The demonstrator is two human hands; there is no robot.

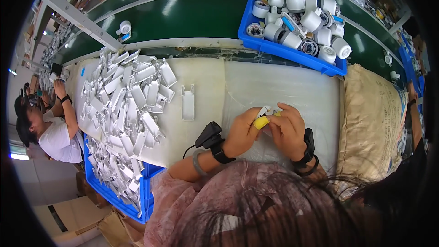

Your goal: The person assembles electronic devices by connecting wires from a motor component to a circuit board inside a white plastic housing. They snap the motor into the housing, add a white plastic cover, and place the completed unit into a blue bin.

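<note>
White padded bench [274, 87]: left hand [243, 130] and right hand [287, 130] (fingers closed) pinch one small yellow-and-white plastic part [262, 120].

A white padded bench [274, 87] carries a heap of white plastic brackets [128, 96] — one lone bracket [187, 103] lies apart — and a blue bin [292, 55] at its back edge.

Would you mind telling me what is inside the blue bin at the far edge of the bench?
The blue bin holds a heap of white cylindrical housings, some with dark round faces. Its floor and lower layers are covered.
</note>
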